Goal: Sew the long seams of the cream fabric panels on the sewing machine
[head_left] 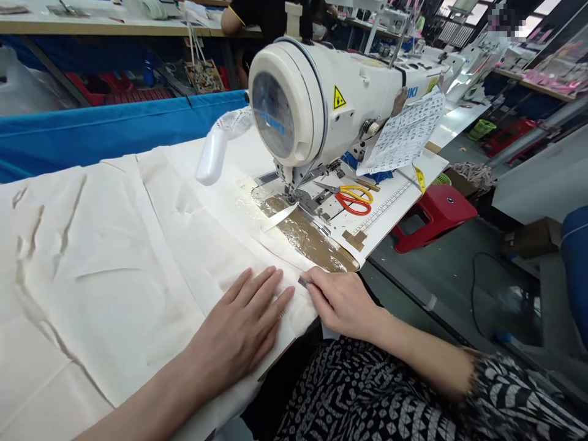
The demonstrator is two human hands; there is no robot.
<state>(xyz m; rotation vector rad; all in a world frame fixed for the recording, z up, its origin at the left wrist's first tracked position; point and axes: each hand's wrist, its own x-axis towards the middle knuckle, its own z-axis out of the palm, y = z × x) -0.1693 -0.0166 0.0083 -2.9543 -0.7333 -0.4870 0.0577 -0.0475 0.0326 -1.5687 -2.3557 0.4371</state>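
Cream fabric (128, 294) spreads over the table, with creases and long seams. My left hand (243, 318) lies flat on it near the front edge, fingers stretched out. At the fabric's right edge, my right hand (342, 300) is closed around a small grey metal tool (304, 282). Only its flat tip shows; the rest is hidden in my fingers, so I cannot tell its kind. A narrow white strip (280, 216) runs from the fabric up to the needle area of the white sewing machine (340, 98), beyond my hands.
Scissors with red and yellow handles (353, 199) lie beside the needle plate. A printed sheet (404, 135) hangs on the machine. A red stool (436, 214) stands at the right, below the table's edge. Another person (271, 18) sits at the far table.
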